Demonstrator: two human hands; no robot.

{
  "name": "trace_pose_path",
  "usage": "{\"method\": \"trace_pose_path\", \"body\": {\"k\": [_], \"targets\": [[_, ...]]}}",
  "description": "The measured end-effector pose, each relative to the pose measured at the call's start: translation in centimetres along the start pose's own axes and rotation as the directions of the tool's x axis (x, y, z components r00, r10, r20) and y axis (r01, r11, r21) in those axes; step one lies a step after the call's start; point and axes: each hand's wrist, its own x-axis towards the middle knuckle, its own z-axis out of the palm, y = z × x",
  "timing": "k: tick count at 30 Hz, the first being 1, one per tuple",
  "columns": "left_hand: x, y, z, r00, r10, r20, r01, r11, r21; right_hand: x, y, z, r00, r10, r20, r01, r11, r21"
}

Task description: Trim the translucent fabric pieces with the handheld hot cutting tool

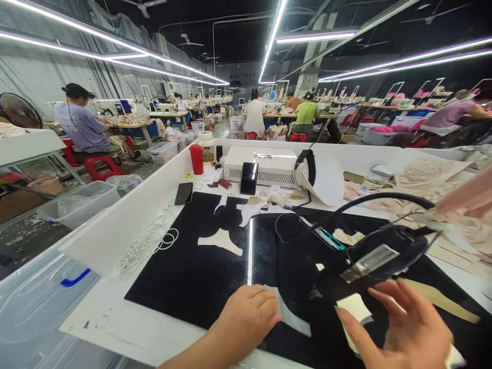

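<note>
My left hand [246, 318] rests at the near edge of the black mat [192, 277], fingers curled and pinched on a pale fabric piece [290, 315]. To its right, my right hand [403, 330] has its fingers stretched and spread over a cream fabric piece [355, 307], which shows again under the palm. Just above those fingertips a black hand tool [378, 259] with a metal plate sits on the mat, and its black cable [384, 197] arcs up behind it. A blurred pinkish hand of another person [467, 197] reaches in from the right edge.
More fabric cut-outs [221, 241], white rings [154, 238], a phone [183, 193], a red cup [196, 159], a white machine box [265, 166] and a white visor [323, 179] lie on the walled white table [126, 220]. Clear bins [79, 202] stand left. Seated workers fill the hall.
</note>
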Motion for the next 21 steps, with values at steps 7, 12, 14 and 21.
{"method": "trace_pose_path", "body": {"k": [7,12,14,21], "targets": [[-0.2,-0.3,0.3,0.997,0.032,-0.074,-0.033,0.999,-0.01,4.4,-1.5,2.9,0.954,0.138,0.267,-0.208,0.944,0.256],[-0.3,-0.3,0.5,0.997,0.053,-0.062,-0.052,0.999,0.015,4.4,-3.4,4.4,0.971,0.056,0.232,-0.149,0.902,0.406],[-0.3,-0.2,0.5,0.997,0.06,-0.048,-0.059,0.998,0.02,4.1,-4.1,5.1,0.978,0.037,0.204,-0.129,0.879,0.46],[-0.1,0.0,0.0,0.999,0.04,-0.027,-0.04,0.999,0.009,2.7,-4.2,7.8,0.987,0.004,0.161,-0.098,0.809,0.579]]}}
